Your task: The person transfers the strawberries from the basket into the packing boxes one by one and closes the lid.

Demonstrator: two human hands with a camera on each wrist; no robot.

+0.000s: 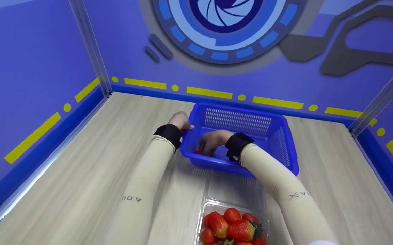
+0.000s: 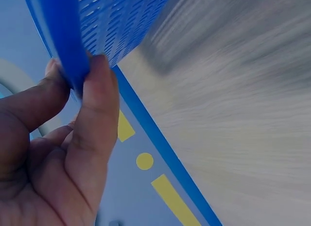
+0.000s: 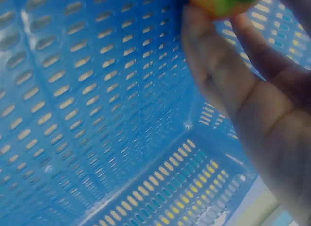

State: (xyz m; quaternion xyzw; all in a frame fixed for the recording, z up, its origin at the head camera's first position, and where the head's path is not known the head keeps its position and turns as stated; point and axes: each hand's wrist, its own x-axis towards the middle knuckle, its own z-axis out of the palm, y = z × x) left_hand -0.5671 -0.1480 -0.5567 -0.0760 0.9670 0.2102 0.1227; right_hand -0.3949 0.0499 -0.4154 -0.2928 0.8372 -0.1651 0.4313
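Observation:
A blue perforated plastic basket [image 1: 239,119] stands toward the back of the table. At its left end, my left hand [image 1: 179,119] pinches the rim between thumb and fingers, as the left wrist view [image 2: 73,124] shows up close. Inside the basket, my right hand [image 1: 214,139] reaches down at the left end and holds a strawberry [image 1: 199,152]. In the right wrist view, the fingertips lie against this strawberry [image 3: 224,2], whose green leaves show at the top edge. Part of it is hidden by the fingers.
In front of the basket, a clear plastic box [image 1: 201,212] holds several strawberries [image 1: 219,224]; its transparent lid [image 1: 234,190] lies folded toward the basket. Blue printed panels [image 1: 29,68] wall in the wooden tabletop [image 1: 114,146] at the back and both sides.

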